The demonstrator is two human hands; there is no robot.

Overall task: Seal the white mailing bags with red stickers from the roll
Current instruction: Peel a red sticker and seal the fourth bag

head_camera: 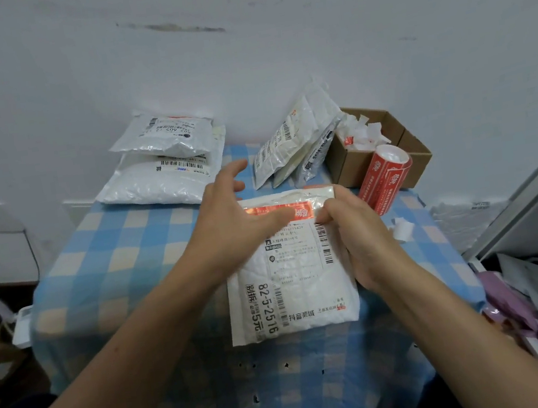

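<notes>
1. A white mailing bag point(293, 290) lies flat on the blue checked cloth point(113, 260) of a table, near the middle, with its printed label facing up.
2. A red sticker point(303, 211) runs across the bag's upper part, just above the label.
3. The left hand point(228, 216) hovers over the bag's upper left corner with its fingers spread and straight. Its thumb lies along the sticker (whether it presses down cannot be told).
4. The right hand point(358, 236) grips the bag's right edge, with its fingers curled in near the sticker's right end.
5. The sticker roll point(385, 177), red with a white core, lies at the table's far right, touching a cardboard box point(345, 165).
6. White paper scraps point(361, 132) fill the box, and 1 more scrap point(402, 228) lies on the cloth just right of the right hand.
7. A stack of 2 bags point(168, 159) sits at the far left against the wall.
8. Several more bags point(296, 137) lean upright between the wall and the box.
</notes>
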